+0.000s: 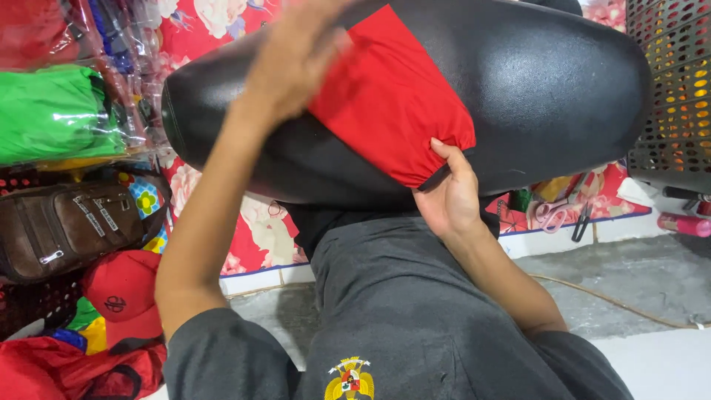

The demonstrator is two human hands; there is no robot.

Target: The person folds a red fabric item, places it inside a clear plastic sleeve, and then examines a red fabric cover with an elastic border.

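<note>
Left hand raised, fingers spread flat, right hand pinching, both forearms lifted

Grey concrete floor below, crossed by a thin cord. Red floral cloth with white edge behind. Perforated dark crate at right. Brown bag, red cap, bagged green fabric stacked at left.

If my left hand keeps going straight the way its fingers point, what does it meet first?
Probably the red fabric cover stretched across the black padded seat. The left hand lies on the seat with its fingers pointing up and right toward the fabric; the motion blur leaves depth unclear.
</note>
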